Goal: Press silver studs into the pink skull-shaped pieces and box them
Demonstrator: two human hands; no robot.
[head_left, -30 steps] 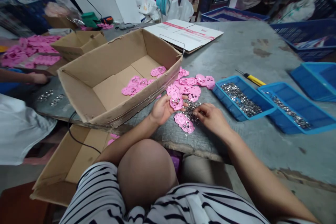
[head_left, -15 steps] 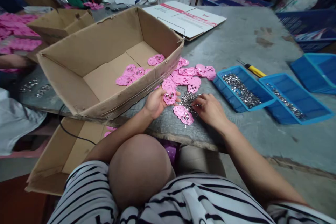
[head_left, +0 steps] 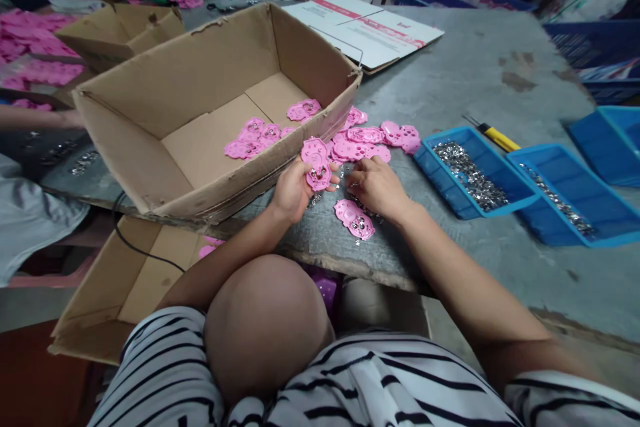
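Observation:
My left hand [head_left: 293,190] grips a pink plastic part [head_left: 316,163] with small metal bits set in it, held upright beside the cardboard box [head_left: 150,173]. My right hand [head_left: 376,188] is close to its right, fingers bent and pinched toward the part; what they hold is too small to make out. Another pink part [head_left: 355,219] lies on the table below my hands, with a small heap of silver metal pieces [head_left: 367,212] partly hidden under my right hand. More pink parts [head_left: 373,137] lie just beyond, and several [head_left: 260,137] rest inside the box.
Two blue trays of silver pieces [head_left: 470,177] [head_left: 565,203] stand at the right, with a yellow-handled tool [head_left: 493,137] behind. A flat white carton [head_left: 370,30] lies at the back. Another person's arm [head_left: 35,120] and pink piles [head_left: 35,53] are at the left. An open box [head_left: 110,307] sits on the floor.
My right hand has left the heap of metal pieces and moved left up to the pink part. My left hand lifted the part slightly. The view shifted.

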